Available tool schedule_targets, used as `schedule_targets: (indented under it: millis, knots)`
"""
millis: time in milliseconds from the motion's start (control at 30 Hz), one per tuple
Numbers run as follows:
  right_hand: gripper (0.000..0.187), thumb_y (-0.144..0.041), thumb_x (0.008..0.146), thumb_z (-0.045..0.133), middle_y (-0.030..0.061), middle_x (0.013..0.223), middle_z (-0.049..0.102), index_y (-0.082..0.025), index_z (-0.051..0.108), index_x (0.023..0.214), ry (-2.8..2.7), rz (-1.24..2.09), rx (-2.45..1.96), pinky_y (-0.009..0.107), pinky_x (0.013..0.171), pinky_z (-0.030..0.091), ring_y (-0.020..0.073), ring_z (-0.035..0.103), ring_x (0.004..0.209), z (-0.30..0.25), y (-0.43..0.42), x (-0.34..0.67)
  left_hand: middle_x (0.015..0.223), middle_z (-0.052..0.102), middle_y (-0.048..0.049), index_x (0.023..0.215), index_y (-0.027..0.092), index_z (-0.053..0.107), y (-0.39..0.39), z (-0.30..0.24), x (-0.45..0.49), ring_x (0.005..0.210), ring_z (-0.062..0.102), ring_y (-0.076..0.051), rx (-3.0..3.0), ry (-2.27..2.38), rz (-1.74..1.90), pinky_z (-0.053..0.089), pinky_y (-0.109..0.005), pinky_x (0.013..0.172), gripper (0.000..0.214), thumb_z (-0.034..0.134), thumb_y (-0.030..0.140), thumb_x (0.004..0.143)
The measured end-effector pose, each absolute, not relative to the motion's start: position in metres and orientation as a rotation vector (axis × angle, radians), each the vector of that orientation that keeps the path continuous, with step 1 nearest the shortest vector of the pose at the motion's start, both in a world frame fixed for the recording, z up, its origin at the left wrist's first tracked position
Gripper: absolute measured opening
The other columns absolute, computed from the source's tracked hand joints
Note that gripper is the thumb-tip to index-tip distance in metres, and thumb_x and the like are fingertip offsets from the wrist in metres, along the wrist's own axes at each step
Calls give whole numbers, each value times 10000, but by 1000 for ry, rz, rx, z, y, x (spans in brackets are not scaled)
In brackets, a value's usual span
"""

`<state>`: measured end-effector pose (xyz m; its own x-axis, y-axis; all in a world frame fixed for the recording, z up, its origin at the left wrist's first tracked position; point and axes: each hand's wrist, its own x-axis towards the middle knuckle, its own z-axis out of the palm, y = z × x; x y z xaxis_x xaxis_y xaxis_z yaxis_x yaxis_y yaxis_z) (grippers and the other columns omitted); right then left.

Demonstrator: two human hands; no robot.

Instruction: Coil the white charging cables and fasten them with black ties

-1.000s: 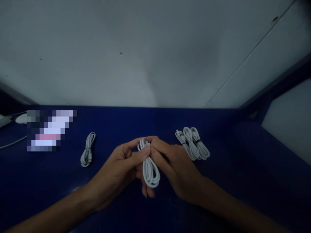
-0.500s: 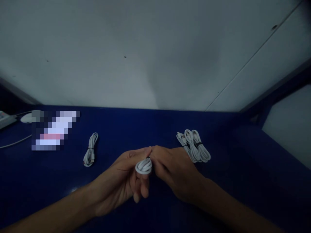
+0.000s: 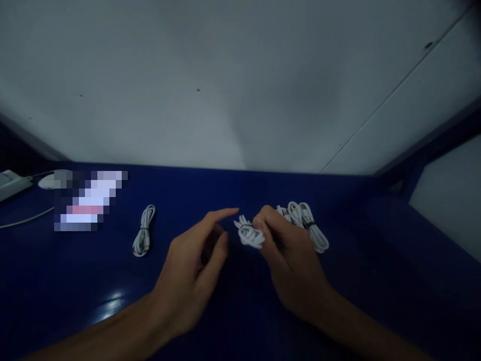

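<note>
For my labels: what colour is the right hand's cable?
The cable is white, seen in the head view.

1. My left hand point(image 3: 190, 268), held loosely, has its forefinger point(image 3: 221, 214) stretched rightward, thumb point(image 3: 216, 258) bent, a gap between them.
2. My right hand point(image 3: 293, 260) pinches, thumb opposite curled forefinger.
3. My bare forearms point(image 3: 116, 326) angle inward from both lower corners.

In dim light, a flat, pale-grey wall point(image 3: 210, 65) fills twelve o'clock, its thin dark seam point(image 3: 394, 93) slanting at two. A glossy deep-blue tabletop point(image 3: 236, 311) spreads at six o'clock, with a white gleam point(image 3: 112, 303) at eight.
</note>
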<state>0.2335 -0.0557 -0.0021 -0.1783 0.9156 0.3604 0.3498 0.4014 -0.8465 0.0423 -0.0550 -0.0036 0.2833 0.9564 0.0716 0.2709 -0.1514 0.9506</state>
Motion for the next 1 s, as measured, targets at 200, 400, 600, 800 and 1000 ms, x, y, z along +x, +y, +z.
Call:
schedule_targets:
  millis: [200,400,600,800,1000]
  knots:
    - [378,-332,1140,457,-59,669,419,-244,442,772,-1638,906,-1195,268,510,311,125,367,569,-2,-55,236,1265,742,-54,1313,300,780,-55,-2,40,1095,738,-222,2004,1115,1092,593,-332,964,270,752,313,1044]
    - [333,-265,1118,472,-70,652,427,-242,434,787,-1767,1015,-1160,266,505,296,113,365,542,-2,-54,235,1127,815,-14,1161,332,877,-51,-1,40,1029,756,-206,1803,1084,1108,563,-307,947,171,748,307,1053]
    - [317,-209,1108,463,-85,624,434,-245,406,798,-1863,908,-1079,263,483,276,94,371,493,-6,-53,236,796,779,0,1009,255,907,-49,5,44,774,722,-177,1341,1036,994,567,-251,713,112,816,314,982]
    - [293,-166,1084,464,-71,640,532,-243,407,807,-2013,738,-1023,267,510,296,89,415,484,-12,-51,236,639,767,19,1627,225,524,-42,8,46,542,733,-182,1005,906,895,599,-267,578,725,828,353,981]
    - [284,-178,1115,457,-78,652,553,-238,459,837,-1986,849,-972,269,551,331,93,420,501,-11,-53,232,614,757,-6,1373,194,734,-43,6,44,511,718,-191,1121,931,879,574,-262,506,394,745,403,1038]
